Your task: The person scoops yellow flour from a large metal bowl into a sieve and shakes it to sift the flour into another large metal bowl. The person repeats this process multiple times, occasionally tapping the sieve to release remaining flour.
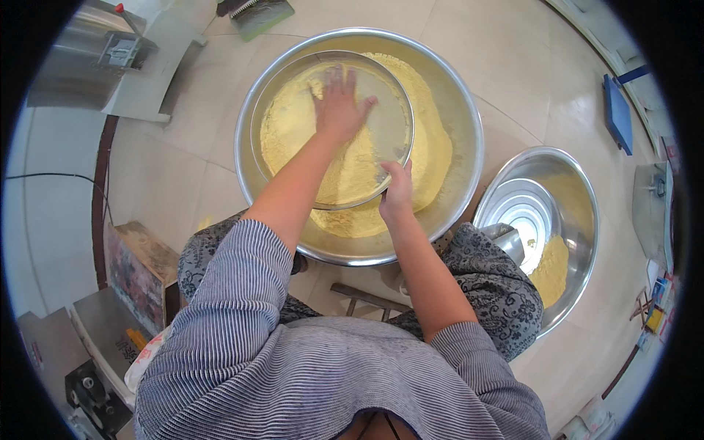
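A round metal-rimmed sieve rests inside a wide steel basin. Pale yellow flour-like powder covers the left part of the mesh, while the mesh on the right shows through. My left hand presses flat on the powder with fingers spread, holding nothing. At the sieve's lower right rim, my right hand grips the edge with the thumb on the inside. More yellow powder lies in the basin under and to the right of the sieve.
Beside my right knee stands a smaller steel bowl holding a metal scoop and some yellow powder. A steel machine stands at the upper left, a wooden box by my left knee. A dustpan lies beyond the basin.
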The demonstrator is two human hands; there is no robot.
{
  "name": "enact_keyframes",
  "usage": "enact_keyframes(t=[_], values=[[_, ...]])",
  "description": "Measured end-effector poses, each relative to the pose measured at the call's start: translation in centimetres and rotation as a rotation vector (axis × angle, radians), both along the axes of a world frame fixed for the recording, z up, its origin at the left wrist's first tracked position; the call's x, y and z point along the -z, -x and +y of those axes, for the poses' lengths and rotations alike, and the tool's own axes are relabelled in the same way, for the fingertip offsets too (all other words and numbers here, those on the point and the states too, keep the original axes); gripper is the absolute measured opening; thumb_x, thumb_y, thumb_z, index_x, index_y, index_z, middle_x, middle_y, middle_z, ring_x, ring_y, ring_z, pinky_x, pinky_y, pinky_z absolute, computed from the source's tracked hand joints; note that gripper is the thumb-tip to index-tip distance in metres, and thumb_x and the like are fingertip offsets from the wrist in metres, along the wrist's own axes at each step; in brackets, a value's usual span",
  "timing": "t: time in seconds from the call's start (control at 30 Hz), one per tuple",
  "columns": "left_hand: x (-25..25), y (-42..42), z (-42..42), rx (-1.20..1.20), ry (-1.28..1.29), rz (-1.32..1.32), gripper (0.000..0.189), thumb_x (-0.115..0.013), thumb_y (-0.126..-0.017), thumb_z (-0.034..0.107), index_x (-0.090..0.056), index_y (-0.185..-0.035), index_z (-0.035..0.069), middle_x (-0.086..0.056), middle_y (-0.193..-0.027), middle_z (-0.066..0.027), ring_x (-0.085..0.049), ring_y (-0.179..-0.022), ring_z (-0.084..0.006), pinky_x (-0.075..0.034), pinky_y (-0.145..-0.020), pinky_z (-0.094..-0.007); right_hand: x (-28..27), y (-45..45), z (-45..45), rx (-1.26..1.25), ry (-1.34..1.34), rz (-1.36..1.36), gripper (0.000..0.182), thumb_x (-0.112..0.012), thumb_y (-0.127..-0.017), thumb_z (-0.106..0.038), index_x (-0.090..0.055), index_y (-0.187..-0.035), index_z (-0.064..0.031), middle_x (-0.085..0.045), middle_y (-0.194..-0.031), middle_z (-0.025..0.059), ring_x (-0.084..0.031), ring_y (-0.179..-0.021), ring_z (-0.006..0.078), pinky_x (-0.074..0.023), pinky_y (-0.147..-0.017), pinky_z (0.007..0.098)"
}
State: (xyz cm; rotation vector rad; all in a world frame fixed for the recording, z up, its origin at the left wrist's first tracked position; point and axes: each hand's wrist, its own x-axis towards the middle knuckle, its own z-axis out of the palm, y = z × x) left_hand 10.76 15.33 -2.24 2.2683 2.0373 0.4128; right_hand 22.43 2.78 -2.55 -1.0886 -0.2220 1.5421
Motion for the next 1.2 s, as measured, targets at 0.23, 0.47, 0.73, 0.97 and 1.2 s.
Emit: enact_keyframes(t=[0.23, 0.47, 0.73, 0.97, 1.2], values=[[0.9, -0.6, 0.4, -0.182, -0.057, -0.036, 0.071, -0.043, -0.087, 0.048, -0.025, -0.137, 0.0, -0.018, -0.145, -0.0174, -0.013, -0.135, -0.0329, -0.005, -0.105, -0.0588, -0.3, 0.4, 0.4, -0.061, 0.018, -0.046, 0.05, -0.053, -0.089, -0.033, -0.034, -0.128, -0.0064, -0.046, -0.121, 0.0084, -0.047, -0.11, 0.0194, -0.0397, -0.091, 0.0335], [-0.2, -4.6, -1.4, 0.069, 0.092, -0.033, 0.058, -0.045, -0.088, 0.032, -0.03, -0.134, 0.0, -0.025, -0.142, -0.0177, -0.018, -0.134, -0.0307, -0.01, -0.104, -0.0596, 1.0, 0.3, 0.8, -0.104, 0.032, -0.09, 0.077, -0.054, -0.085, -0.046, -0.02, -0.137, 0.0004, -0.031, -0.138, 0.0162, -0.03, -0.127, 0.026, -0.0246, -0.104, 0.036], [-2.4, 2.1, -6.8, 0.991, 0.207, 0.164, 0.054, -0.052, -0.085, 0.031, -0.036, -0.135, 0.018, -0.031, -0.142, -0.0049, -0.021, -0.134, -0.0249, -0.013, -0.107, -0.0552, 2.9, -3.4, 2.2, -0.049, -0.101, 0.097, 0.076, -0.051, -0.087, -0.046, -0.018, -0.137, 0.0011, -0.032, -0.136, 0.017, -0.036, -0.124, 0.0277, -0.0322, -0.1, 0.0376], [-1.4, 7.0, -4.6, 0.376, 0.239, 0.248, 0.056, -0.049, -0.087, 0.032, -0.03, -0.137, 0.016, -0.031, -0.139, -0.0161, -0.018, -0.134, -0.0321, -0.013, -0.105, -0.0575, 0.8, -3.1, 2.1, -0.029, -0.024, 0.038, 0.077, -0.051, -0.088, -0.045, -0.013, -0.138, 0.0001, -0.031, -0.136, 0.0185, -0.039, -0.122, 0.0287, -0.0363, -0.098, 0.0381], [-2.6, 2.2, -7.3, 0.695, 0.256, 0.041, 0.048, -0.052, -0.085, 0.029, -0.04, -0.13, 0.017, -0.039, -0.133, -0.0121, -0.029, -0.128, -0.0329, -0.021, -0.102, -0.0564, 1.8, -3.1, 2.3, -0.04, -0.077, 0.064, 0.065, -0.051, -0.088, -0.043, -0.025, -0.133, -0.0026, -0.039, -0.13, 0.0155, -0.043, -0.118, 0.0261, -0.0393, -0.095, 0.0375]])
